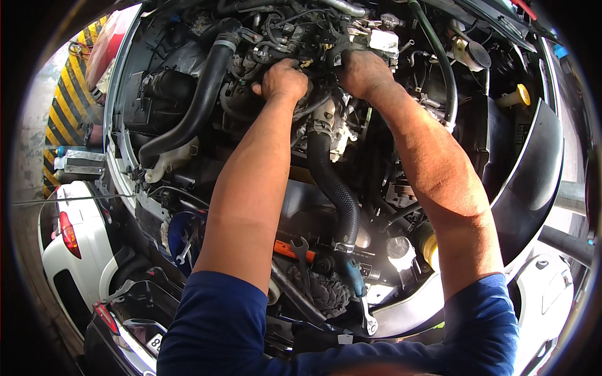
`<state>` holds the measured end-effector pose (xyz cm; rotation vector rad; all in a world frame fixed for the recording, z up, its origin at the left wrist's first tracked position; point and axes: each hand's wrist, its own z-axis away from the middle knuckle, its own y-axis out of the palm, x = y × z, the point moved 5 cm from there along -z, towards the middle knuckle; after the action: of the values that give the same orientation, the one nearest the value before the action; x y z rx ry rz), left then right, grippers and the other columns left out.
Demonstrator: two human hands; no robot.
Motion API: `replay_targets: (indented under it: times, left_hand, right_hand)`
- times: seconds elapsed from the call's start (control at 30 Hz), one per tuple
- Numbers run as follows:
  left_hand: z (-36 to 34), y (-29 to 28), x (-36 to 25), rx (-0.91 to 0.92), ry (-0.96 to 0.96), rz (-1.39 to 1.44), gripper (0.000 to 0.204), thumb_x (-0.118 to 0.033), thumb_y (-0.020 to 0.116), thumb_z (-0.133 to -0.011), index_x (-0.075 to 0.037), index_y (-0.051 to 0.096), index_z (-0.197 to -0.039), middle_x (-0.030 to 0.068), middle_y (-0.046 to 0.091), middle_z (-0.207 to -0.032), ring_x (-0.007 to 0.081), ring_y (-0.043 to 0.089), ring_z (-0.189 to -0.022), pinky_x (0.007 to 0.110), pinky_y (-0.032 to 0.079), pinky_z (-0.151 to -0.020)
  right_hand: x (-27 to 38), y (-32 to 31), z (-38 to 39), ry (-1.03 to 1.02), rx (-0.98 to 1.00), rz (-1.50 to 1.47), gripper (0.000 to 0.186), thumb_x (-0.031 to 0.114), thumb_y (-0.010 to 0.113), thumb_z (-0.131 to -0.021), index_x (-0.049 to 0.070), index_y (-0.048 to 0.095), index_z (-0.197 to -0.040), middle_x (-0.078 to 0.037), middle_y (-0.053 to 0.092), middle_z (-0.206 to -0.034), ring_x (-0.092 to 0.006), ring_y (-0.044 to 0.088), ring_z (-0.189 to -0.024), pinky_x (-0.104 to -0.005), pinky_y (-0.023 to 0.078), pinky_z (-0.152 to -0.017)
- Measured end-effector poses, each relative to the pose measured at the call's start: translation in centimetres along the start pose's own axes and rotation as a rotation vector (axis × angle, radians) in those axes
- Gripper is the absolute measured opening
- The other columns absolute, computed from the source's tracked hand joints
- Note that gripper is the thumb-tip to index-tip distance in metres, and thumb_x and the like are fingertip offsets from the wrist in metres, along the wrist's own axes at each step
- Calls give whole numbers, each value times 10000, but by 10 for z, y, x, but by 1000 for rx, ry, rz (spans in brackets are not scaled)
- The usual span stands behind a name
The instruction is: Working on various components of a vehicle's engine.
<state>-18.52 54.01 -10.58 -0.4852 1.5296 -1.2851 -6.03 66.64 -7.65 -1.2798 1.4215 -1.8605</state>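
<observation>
Both my arms reach into an open engine bay (169,59). My left hand (285,81) is closed over the engine's wiring and fittings, fingers curled down and thumb out at its left side; what it grips is hidden. A short way to its right, my right hand (365,72) bends down beside dark hoses and a whitish metal part (384,41). Its fingertips disappear among the parts, and what they hold cannot be made out. Below the hands, a black coolant hose (329,182) runs from a metal outlet (323,116) towards me.
A thick black hose (213,94) curves along the left. Near the front lie an open-ended wrench (301,254), a ratchet (364,307) and an orange-and-black tool (293,250). More wrenches (185,247) rest at left. A yellow cap (517,96) sticks up at right. White car (81,250) at left.
</observation>
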Motion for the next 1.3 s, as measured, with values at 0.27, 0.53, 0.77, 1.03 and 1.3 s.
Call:
replay_targets:
  times: [0.27, 0.53, 0.77, 1.03, 1.3]
  left_hand:
    - [4, 0, -4, 10, -13, 15, 338, -305, 623, -854, -239, 700, -1176, 34, 693, -1197, 256, 604, -1173, 605, 176, -1080]
    - [0, 4, -3, 35, -37, 26, 394, -245, 613, -804, -226, 683, -1192, 63, 687, -1201, 247, 598, -1190, 549, 175, -1084]
    - [-1, 3, 6, -45, 11, -16, 425, -284, 622, -792, -199, 672, -1205, 61, 702, -1179, 238, 609, -1173, 550, 197, -1075]
    - [1, 8, 10, -159, 69, 38, 344, -332, 625, -844, -181, 677, -1149, 45, 723, -1108, 254, 636, -1116, 559, 205, -1060]
    - [1, 8, 3, -172, 99, 30, 323, -372, 640, -847, -213, 691, -1123, 32, 673, -1210, 239, 566, -1203, 582, 216, -1040]
  right_hand:
    - [-2, -4, -2, -14, -123, -27, 317, 310, 582, -873, 27, 659, -992, -220, 685, -1005, -389, 649, -979, -481, 512, -859]
    - [-10, 2, -3, -49, -146, -78, 316, 315, 589, -887, 48, 667, -1038, -213, 687, -961, -398, 642, -960, -481, 510, -841]
    - [5, -9, -6, -186, -144, -153, 317, 317, 607, -890, 30, 668, -1010, -226, 680, -919, -412, 639, -930, -485, 508, -821]
    - [22, -27, -35, -210, -261, -75, 325, 333, 604, -898, 31, 671, -999, -226, 686, -902, -418, 643, -919, -496, 507, -813]
    - [-30, 4, -60, -432, 199, 365, 234, 106, 555, -811, 22, 680, -990, -204, 692, -1008, -388, 661, -935, -453, 535, -816]
